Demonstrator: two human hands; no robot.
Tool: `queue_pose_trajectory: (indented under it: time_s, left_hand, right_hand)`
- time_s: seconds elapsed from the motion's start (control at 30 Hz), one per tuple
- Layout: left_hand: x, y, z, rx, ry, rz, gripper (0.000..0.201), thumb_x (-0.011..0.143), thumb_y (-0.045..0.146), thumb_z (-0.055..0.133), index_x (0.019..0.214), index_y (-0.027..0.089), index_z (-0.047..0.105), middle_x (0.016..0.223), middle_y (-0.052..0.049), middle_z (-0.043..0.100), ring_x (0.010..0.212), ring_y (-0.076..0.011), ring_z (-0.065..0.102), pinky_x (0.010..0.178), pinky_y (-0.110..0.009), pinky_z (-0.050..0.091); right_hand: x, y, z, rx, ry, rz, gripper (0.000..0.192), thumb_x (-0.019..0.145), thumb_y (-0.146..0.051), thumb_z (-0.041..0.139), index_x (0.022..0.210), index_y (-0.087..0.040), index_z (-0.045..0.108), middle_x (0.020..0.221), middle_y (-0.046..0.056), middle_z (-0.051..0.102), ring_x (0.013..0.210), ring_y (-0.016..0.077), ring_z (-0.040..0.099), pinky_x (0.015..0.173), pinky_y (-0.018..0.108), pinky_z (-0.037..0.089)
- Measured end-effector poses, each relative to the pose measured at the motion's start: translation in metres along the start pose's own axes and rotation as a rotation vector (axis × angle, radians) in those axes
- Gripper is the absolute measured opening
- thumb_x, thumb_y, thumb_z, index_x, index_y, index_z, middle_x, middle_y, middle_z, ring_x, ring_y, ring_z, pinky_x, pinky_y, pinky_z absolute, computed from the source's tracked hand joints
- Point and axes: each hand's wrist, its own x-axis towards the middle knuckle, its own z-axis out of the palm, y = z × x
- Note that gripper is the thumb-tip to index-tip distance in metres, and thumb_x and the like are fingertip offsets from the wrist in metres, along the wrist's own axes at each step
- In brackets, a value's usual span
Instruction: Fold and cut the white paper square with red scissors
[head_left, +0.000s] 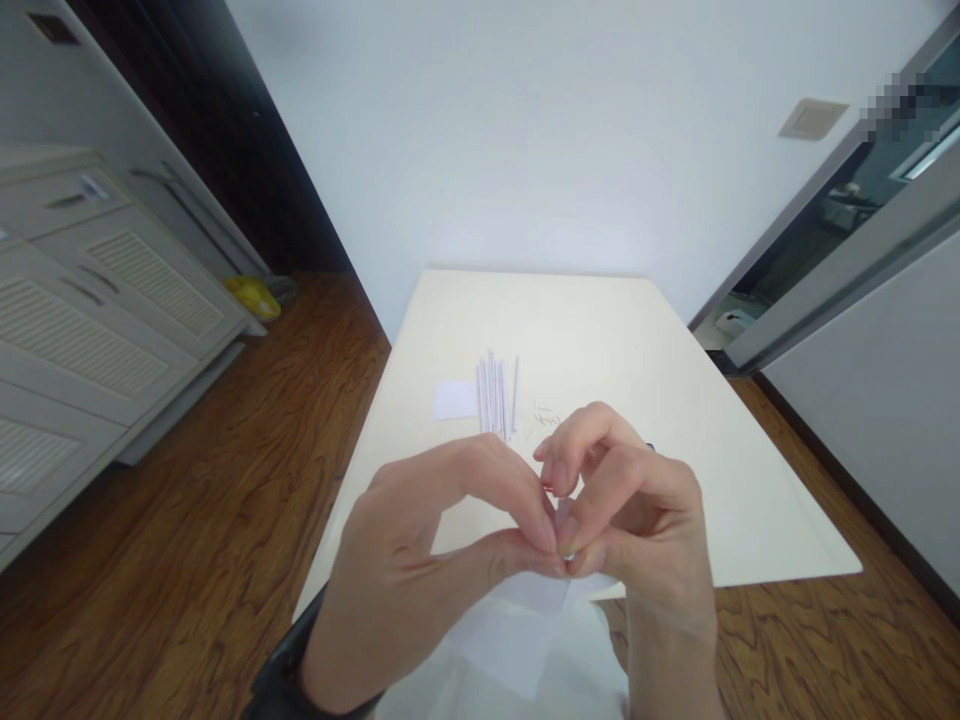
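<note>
My left hand (420, 560) and my right hand (637, 530) are raised close to the camera, fingertips meeting. Together they pinch the top edge of a small white paper piece (536, 610), which hangs down below the fingers. Thumbs and forefingers of both hands press on the same spot of the paper. Behind the hands, on the cream table (750, 500), lie several thin white paper strips (495, 395) side by side and a small white paper rectangle (455, 399) to their left. Tiny paper scraps (546, 412) lie right of the strips.
The table stands against a white wall. White cabinets (82, 300) line the left side over a wooden floor (187, 520). A yellow object (255, 296) lies on the floor by the cabinets. A glass door frame (840, 270) is at right.
</note>
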Motion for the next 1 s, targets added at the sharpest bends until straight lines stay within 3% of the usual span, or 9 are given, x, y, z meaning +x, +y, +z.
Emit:
queue_pose_trajectory:
  time_s: [0.33,0.57,1.0]
  left_hand:
    - [0.0017,0.0048,-0.0070,0.074,-0.076,-0.008,0.013,0.076,0.013,0.072,0.079,0.025,0.069,0.074,0.002,0.069,0.070,-0.0170,0.064,0.066,-0.031,0.050]
    - [0.0034,0.0052,-0.0083,0.112,-0.099,0.000,0.008,0.079,0.016,0.069,0.079,0.024,0.069,0.075,0.001,0.070,0.073,-0.0171,0.064,0.067,-0.030,0.050]
    - [0.0021,0.0049,-0.0045,0.142,-0.106,0.076,0.014,0.080,0.007,0.065,0.081,0.021,0.069,0.079,-0.002,0.068,0.078,-0.0174,0.064,0.069,-0.030,0.052]
  right_hand:
    - [0.0007,-0.0051,-0.0036,-0.028,-0.055,0.061,0.008,0.073,-0.018,0.077,0.073,-0.023,0.072,0.086,0.001,0.058,0.084,0.0181,0.058,0.076,0.035,0.046]
    - [0.0005,-0.0057,-0.0073,-0.015,-0.091,0.043,0.009,0.071,-0.018,0.078,0.071,-0.020,0.070,0.087,0.002,0.057,0.084,0.0189,0.057,0.078,0.037,0.046]
    - [-0.0032,-0.0077,-0.0040,0.028,-0.030,0.049,0.006,0.074,-0.015,0.075,0.073,-0.019,0.071,0.088,0.003,0.058,0.087,0.0199,0.056,0.079,0.036,0.043]
